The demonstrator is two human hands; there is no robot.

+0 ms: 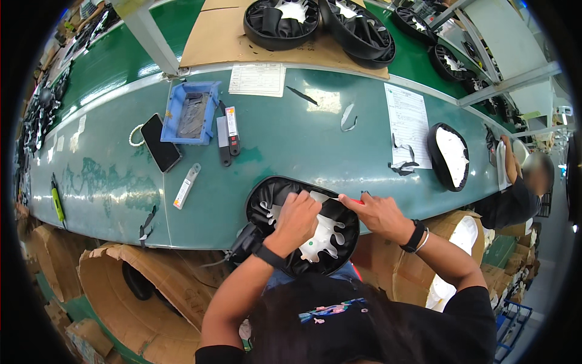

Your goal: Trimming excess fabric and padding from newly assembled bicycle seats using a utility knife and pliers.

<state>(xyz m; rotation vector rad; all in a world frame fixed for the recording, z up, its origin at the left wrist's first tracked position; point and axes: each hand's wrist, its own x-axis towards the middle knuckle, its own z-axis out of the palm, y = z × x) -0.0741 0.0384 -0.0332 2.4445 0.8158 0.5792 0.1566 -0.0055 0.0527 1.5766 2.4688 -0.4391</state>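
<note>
A rounded black shell (347, 247), lined with loose black sheet, rests against the table's near edge and my lap. A white insert with finger-like lobes (324, 239) lies inside it. My left hand (297, 221) is closed over the shell's interior, its fingertips pinched near the far rim; what they grip is mostly hidden, though the black lining is closest. My right hand (382, 215) is closed around a slim tool with a red handle (359, 201), its front end at the shell's far right rim. The tool's tip is too small to make out.
On the green table are a blue bin (176, 113), phone (160, 143), blade cases (228, 133), yellow-green cutter (57, 200), black scraps (403, 164) and another black shell (448, 156). More shells (282, 24) sit on cardboard behind. Large cartons (142, 297) flank me; a co-worker (509, 203) is at right.
</note>
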